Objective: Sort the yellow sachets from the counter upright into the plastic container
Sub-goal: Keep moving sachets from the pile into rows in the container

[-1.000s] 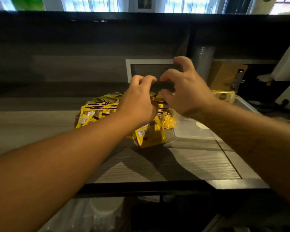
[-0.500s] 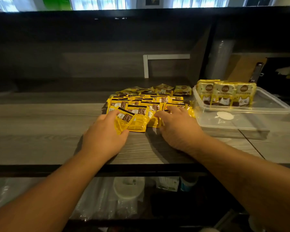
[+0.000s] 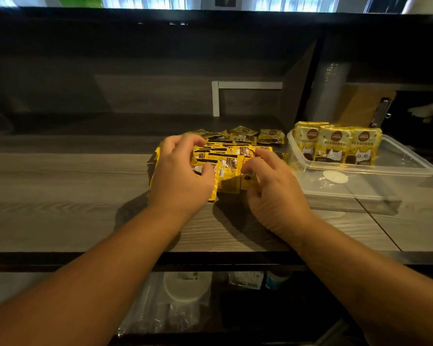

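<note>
A pile of yellow sachets (image 3: 231, 159) lies flat on the wooden counter (image 3: 60, 196), with a few more sachets (image 3: 258, 136) loose behind it. My left hand (image 3: 183, 176) arches over the pile's left side, fingers and thumb curled onto the sachets. My right hand (image 3: 273, 188) grips the pile's right front edge with thumb and curled fingers. To the right stands the clear plastic container (image 3: 408, 168). Three upright sachets (image 3: 335, 146) with cat faces stand along its back left wall.
A white frame (image 3: 216, 98) stands at the back of the counter. Behind the container are a sleeve of clear cups (image 3: 328, 96) and a brown board (image 3: 360, 103). Bagged lids (image 3: 185, 288) lie on the shelf below the counter's front edge.
The view has closed in slightly on the pile. My left hand moved from the pile's front corner up onto its left side. My right hand shifted slightly right and its fingers curled up.
</note>
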`<move>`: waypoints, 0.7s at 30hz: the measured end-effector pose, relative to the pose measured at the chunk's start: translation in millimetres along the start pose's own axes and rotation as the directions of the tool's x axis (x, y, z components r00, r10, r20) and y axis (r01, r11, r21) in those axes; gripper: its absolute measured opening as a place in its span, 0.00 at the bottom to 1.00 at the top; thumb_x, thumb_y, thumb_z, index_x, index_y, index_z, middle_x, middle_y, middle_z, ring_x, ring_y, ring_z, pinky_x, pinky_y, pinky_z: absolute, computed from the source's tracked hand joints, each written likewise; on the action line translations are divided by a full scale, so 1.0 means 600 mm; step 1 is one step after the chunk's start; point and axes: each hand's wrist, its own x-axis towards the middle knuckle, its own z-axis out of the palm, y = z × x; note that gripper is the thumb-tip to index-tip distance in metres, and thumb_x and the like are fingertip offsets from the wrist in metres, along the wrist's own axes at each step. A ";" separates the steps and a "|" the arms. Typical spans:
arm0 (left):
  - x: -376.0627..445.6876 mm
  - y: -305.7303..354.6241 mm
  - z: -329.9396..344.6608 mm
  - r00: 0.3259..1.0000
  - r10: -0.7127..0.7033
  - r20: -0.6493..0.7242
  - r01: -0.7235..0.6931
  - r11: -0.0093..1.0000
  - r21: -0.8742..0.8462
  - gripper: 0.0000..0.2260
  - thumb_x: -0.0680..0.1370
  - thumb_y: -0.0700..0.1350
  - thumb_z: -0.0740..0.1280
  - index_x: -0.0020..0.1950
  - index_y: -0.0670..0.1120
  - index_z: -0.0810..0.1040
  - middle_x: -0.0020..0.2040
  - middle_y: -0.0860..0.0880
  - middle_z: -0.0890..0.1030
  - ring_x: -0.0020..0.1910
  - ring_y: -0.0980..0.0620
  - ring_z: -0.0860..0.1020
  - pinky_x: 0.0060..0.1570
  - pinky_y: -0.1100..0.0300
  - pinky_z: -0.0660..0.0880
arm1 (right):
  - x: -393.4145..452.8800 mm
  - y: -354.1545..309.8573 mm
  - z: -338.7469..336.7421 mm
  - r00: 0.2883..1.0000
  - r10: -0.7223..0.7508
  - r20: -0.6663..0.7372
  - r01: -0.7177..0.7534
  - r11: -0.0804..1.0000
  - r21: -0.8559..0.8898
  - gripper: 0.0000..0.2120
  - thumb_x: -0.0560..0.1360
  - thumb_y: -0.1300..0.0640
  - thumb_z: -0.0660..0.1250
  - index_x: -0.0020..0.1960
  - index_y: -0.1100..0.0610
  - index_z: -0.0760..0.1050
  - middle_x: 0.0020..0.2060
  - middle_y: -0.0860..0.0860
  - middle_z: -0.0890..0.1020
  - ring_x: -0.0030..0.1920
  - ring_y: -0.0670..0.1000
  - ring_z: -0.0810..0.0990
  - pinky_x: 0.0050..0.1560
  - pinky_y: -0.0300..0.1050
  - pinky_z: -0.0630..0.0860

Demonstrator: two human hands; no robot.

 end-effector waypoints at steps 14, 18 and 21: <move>-0.013 -0.002 0.042 0.974 0.227 -0.021 -0.226 0.946 -0.233 0.23 0.77 0.30 0.62 0.66 0.51 0.74 0.58 0.59 0.74 0.57 0.59 0.74 0.51 0.67 0.74 | 0.037 -0.007 -0.096 0.926 0.365 -0.101 -0.154 0.607 0.780 0.14 0.76 0.63 0.69 0.55 0.47 0.72 0.47 0.47 0.81 0.46 0.49 0.84 0.34 0.40 0.80; -0.016 0.019 0.042 0.990 0.143 -0.014 -0.138 0.922 -0.362 0.21 0.78 0.32 0.63 0.65 0.54 0.74 0.56 0.57 0.79 0.46 0.57 0.79 0.38 0.62 0.80 | 0.044 0.006 -0.116 0.931 0.351 -0.096 -0.148 0.605 0.783 0.14 0.76 0.64 0.69 0.54 0.48 0.73 0.43 0.47 0.82 0.41 0.47 0.85 0.31 0.39 0.78; -0.002 0.052 0.042 0.996 -0.068 0.051 0.085 0.854 -0.513 0.22 0.79 0.30 0.62 0.60 0.57 0.76 0.54 0.57 0.79 0.48 0.59 0.81 0.37 0.57 0.82 | 0.045 0.019 -0.128 0.934 0.347 -0.084 -0.161 0.619 0.768 0.14 0.75 0.64 0.69 0.55 0.49 0.74 0.44 0.49 0.83 0.43 0.50 0.85 0.32 0.43 0.79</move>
